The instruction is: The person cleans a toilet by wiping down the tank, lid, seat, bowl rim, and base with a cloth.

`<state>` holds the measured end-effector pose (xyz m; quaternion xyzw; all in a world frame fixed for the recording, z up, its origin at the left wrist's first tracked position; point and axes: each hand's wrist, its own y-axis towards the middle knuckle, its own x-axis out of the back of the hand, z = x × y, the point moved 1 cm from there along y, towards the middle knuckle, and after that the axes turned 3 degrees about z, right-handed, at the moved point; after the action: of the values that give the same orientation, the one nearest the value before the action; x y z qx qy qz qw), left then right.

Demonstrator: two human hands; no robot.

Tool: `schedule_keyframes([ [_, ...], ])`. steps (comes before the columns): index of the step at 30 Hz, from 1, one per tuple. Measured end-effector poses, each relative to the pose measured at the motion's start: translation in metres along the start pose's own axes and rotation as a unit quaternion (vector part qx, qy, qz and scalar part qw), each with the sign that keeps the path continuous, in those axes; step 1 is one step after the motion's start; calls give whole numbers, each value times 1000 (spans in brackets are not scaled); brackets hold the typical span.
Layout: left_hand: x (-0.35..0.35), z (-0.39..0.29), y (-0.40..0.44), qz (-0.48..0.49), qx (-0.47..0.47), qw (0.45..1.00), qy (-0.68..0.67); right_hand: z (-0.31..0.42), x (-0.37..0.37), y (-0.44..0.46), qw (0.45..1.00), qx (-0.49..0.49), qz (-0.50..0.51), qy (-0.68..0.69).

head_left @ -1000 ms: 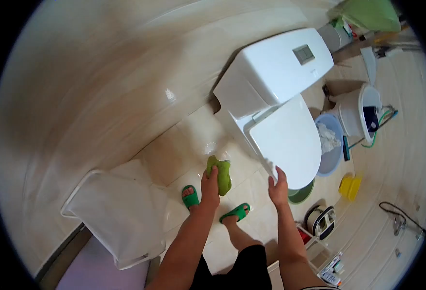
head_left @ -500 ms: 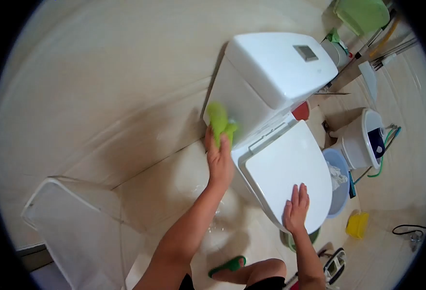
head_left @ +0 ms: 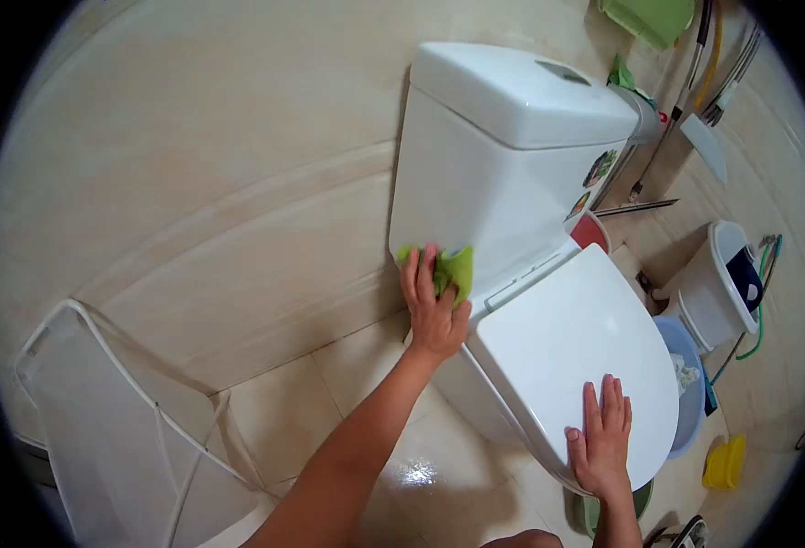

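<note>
My left hand [head_left: 434, 315] presses a green cloth [head_left: 455, 271] against the lower side of the white toilet tank [head_left: 462, 173], with its fingers spread over the cloth. The closed toilet lid [head_left: 580, 338] lies to the right of that hand. Flat on the front part of the lid rests my right hand [head_left: 603, 443], fingers stretched out and nothing in them.
A white mesh-sided hamper [head_left: 110, 438] stands at the lower left. Right of the toilet are a blue basin [head_left: 690, 402] with white cloth, a white bucket [head_left: 699, 301], a yellow container [head_left: 724, 462] and a red bucket [head_left: 591, 231]. A green basin [head_left: 641, 502] sits below the lid.
My left hand has brought the cloth up from above the floor onto the tank's side. My right hand has moved from the lid's edge onto its top. The view has shifted closer to the toilet.
</note>
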<state>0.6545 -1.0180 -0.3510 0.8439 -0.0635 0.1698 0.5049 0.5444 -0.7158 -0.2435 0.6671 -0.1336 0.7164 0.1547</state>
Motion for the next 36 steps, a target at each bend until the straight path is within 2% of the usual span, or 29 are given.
schedule_keyframes([
  [1,2,0,-2,-2,-4,1000,0,0,1,-1,1000,-2,-2,-5],
  [4,6,-7,11,-8,71,995,-64,1,0,-4,1000,0,-14,-3],
  [7,22,-13,68,-47,51,997,-46,3,-1,-5,999,1,-31,-9],
  [11,56,-16,164,-96,-33,995,-21,4,-2,-7,999,-6,-34,-4],
  [15,40,1,160,-98,-31,994,-30,3,-3,-6,999,-11,-53,3],
  [17,20,23,124,-141,84,982,-92,4,-5,-7,998,-11,-60,14],
  [19,5,38,77,-122,228,959,-114,5,-5,-9,997,-13,-72,22],
  [21,1,40,46,-76,314,940,-113,7,-4,-9,996,-16,-81,25],
  [25,8,23,69,-62,342,928,-134,7,-3,-9,996,-15,-87,21],
  [29,44,-40,145,-62,183,979,-67,7,-2,-9,995,-15,-89,36],
  [30,47,-57,155,-62,181,979,-65,6,-3,-9,995,-13,-91,29],
  [31,48,-75,163,-101,104,989,-36,6,-3,-9,995,-12,-92,32],
  [32,48,-85,167,-138,25,990,-9,7,-2,-9,995,-14,-93,31],
  [36,26,-68,126,-129,-51,985,100,7,-2,-10,994,-12,-100,33],
])
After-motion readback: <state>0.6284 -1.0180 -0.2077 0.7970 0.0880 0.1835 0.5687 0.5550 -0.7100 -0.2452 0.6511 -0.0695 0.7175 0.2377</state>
